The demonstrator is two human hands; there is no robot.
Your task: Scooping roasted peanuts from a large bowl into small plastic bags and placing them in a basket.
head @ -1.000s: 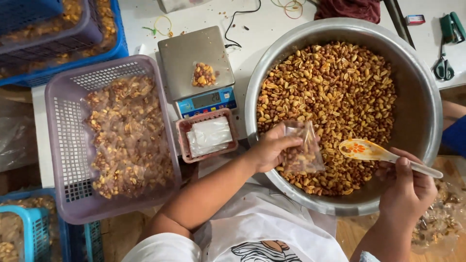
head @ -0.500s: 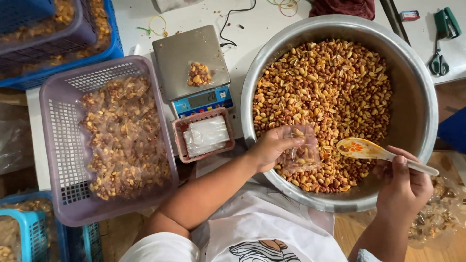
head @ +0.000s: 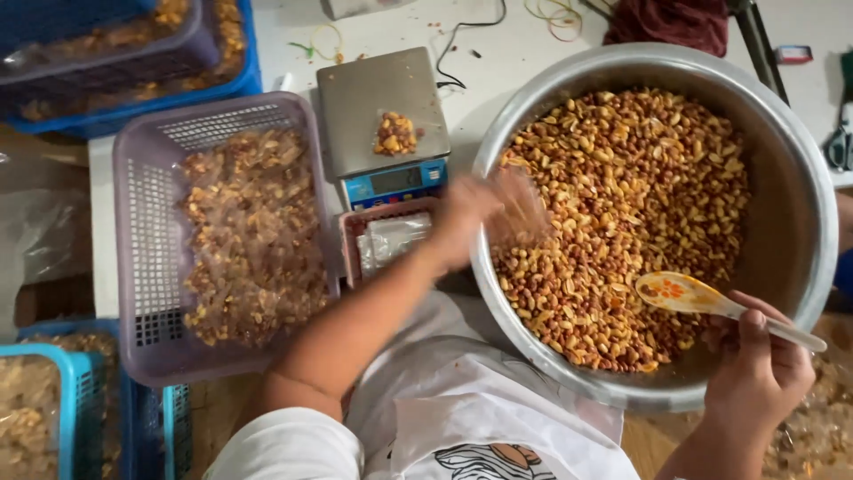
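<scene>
A big steel bowl holds a heap of roasted nut mix. My left hand, blurred by motion, grips a small clear bag partly filled with the mix, just over the bowl's left rim and near the scale. My right hand is at the bowl's near right rim and holds a yellow plastic spoon that hovers over the nuts. A small pile of mix lies on the scale's plate.
A small pink tray of clear bags sits below the scale. A lilac basket of filled bags stands at left, blue baskets beyond it and at top left. Scissors, a cable and rubber bands lie on the white table.
My left hand has swung the small bag left and up from the middle of the bowl to its left rim, toward the scale. The spoon hand stayed near the bowl's right rim.
</scene>
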